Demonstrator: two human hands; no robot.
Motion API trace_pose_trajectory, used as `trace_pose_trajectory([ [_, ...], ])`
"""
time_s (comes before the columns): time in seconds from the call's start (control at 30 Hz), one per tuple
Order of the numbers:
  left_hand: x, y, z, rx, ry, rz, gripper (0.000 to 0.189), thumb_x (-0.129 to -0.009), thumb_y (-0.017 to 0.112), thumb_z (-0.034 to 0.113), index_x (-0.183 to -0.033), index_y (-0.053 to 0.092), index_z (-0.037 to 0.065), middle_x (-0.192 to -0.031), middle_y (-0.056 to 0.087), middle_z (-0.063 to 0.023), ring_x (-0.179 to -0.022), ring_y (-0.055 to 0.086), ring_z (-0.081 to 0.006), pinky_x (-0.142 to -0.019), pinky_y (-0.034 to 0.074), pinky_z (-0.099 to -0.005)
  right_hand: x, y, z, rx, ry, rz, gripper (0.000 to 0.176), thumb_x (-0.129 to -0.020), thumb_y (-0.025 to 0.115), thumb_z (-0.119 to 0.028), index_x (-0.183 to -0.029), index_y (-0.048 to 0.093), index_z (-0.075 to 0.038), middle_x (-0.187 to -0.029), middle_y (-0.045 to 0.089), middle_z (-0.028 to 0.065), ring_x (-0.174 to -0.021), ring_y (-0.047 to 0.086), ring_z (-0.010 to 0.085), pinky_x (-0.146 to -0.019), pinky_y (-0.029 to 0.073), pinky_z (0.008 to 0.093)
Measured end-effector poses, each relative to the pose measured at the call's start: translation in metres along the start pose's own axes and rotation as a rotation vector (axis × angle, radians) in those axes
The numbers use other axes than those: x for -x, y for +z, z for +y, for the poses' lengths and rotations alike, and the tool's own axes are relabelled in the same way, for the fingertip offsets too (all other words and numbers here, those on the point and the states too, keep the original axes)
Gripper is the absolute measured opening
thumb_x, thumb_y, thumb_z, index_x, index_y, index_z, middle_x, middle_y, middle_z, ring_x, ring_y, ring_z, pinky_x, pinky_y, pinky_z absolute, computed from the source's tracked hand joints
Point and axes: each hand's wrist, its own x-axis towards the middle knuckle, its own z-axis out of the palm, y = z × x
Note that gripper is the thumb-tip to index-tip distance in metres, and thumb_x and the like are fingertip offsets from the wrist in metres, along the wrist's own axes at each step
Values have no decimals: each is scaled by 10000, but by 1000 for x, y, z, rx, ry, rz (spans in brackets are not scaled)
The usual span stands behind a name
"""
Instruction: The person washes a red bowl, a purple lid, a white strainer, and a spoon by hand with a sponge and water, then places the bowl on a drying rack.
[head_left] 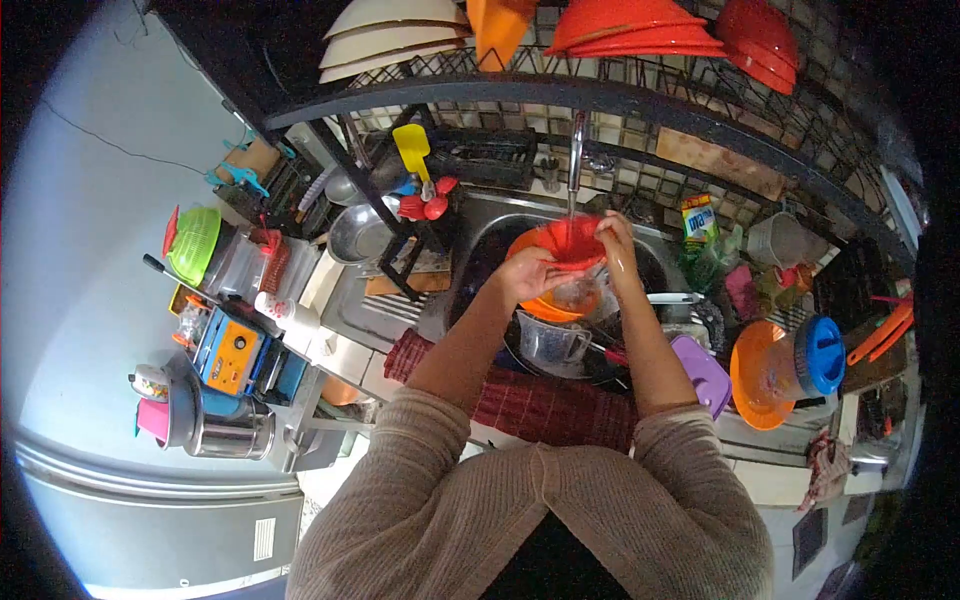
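A long dark wire rack (600, 95) ran across the far side of the scene, with round orange plates and cream ones standing in it. Below it was the steel sink (488, 228), smooth and grey. A dark red cloth (540, 405) with a woven check pattern lay over its near edge. To the right, on the counter, a flat orange plate (748, 400) lay beside a clear jar with a blue lid (822, 355), and a purple plastic lid (703, 372) with rounded corners lay just left of the plate.

Inside the sink stood a clear plastic jug (550, 342) with a handle, and just beyond it an orange bowl (555, 308). The red bowl (570, 240), round and of shiny plastic, was held over the sink, above the orange bowl, under the thin metal tap (577, 150), and water ran down into it. The left hand (528, 272) gripped its near left rim with curled fingers. The right hand (612, 235) was closed on its right rim.
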Motion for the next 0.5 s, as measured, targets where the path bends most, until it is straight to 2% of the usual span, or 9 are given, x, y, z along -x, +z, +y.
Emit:
trace_pose_trajectory([
  [0.03, -9, 5, -4, -25, 84, 113, 481, -789, 475, 34, -1259, 374, 36, -1177, 514, -166, -987, 551, -385, -837, 491, -425, 5, -5, -11, -308, 312, 20, 310, -741, 508, -63, -1048, 515, -105, -1127, 476, 93, -1036, 458, 249, -816, 418, 344],
  [0.07, -16, 10, -8, -24, 75, 105, 481, -789, 475, 34, -1259, 374, 36, -1177, 514, -166, -987, 551, -385, -837, 491, -425, 10, -10, -22, -618, 621, 45, 432, -753, 471, -39, -1173, 427, -129, -1181, 439, 71, -1049, 461, 231, -818, 443, 363],
  [0.1, -19, 23, -10, -218, 139, 260, 449, -782, 511, 48, -1223, 424, 37, -1128, 547, -158, -952, 573, -364, -798, 507, -403, 16, -12, -30, -746, 655, 120, 575, -742, 490, 0, -1260, 314, -178, -1188, 437, 64, -1044, 472, 235, -767, 485, 358],
  [0.2, -32, 32, -13, -700, 303, 507, 372, -762, 598, 128, -1117, 528, 43, -1010, 610, -124, -884, 610, -313, -716, 521, -381, 37, -12, -23, -692, 756, 176, 534, -747, 523, 8, -1232, 370, -157, -1148, 485, 80, -940, 545, 225, -597, 515, 307],
  [0.27, -41, 24, -12, -984, 403, 606, 339, -749, 649, 194, -1047, 582, 48, -941, 640, -99, -851, 625, -284, -673, 520, -380, 45, -18, 23, -664, 915, 33, 494, -758, 588, -52, -1200, 402, -170, -1107, 526, 68, -885, 583, 209, -535, 531, 286],
  [0.33, -50, 5, -8, -1638, 596, 751, 368, -723, 686, 343, -922, 627, 39, -823, 658, -59, -775, 639, -235, -620, 502, -382, 48, -15, 15, -579, 982, -76, 375, -766, 580, -56, -1116, 468, -127, -1003, 579, 64, -793, 606, 172, -434, 488, 236],
  [0.4, -53, -11, -9, -1565, 529, 864, 419, -736, 643, 426, -953, 621, 68, -856, 656, -44, -805, 631, -246, -626, 495, -395, 46, -4, 4, -583, 977, -16, 373, -763, 574, -41, -1119, 482, -105, -998, 580, 68, -836, 596, 173, -532, 501, 260],
  [0.47, -55, -21, -12, -1487, 464, 981, 475, -750, 599, 509, -984, 614, 96, -889, 654, -29, -835, 624, -256, -632, 488, -408, 44, 9, 7, -602, 697, -41, 457, -756, 568, -36, -1192, 445, -100, -994, 578, 97, -922, 576, 229, -713, 495, 317],
  [0.5, -47, -8, -16, -784, 427, 845, 539, -768, 523, 565, -1036, 589, 101, -944, 641, -52, -893, 602, -274, -701, 478, -415, 40, 12, 7, -608, 695, -43, 457, -756, 568, -36, -1192, 445, -100, -994, 578, 97, -922, 576, 229, -713, 495, 317],
])
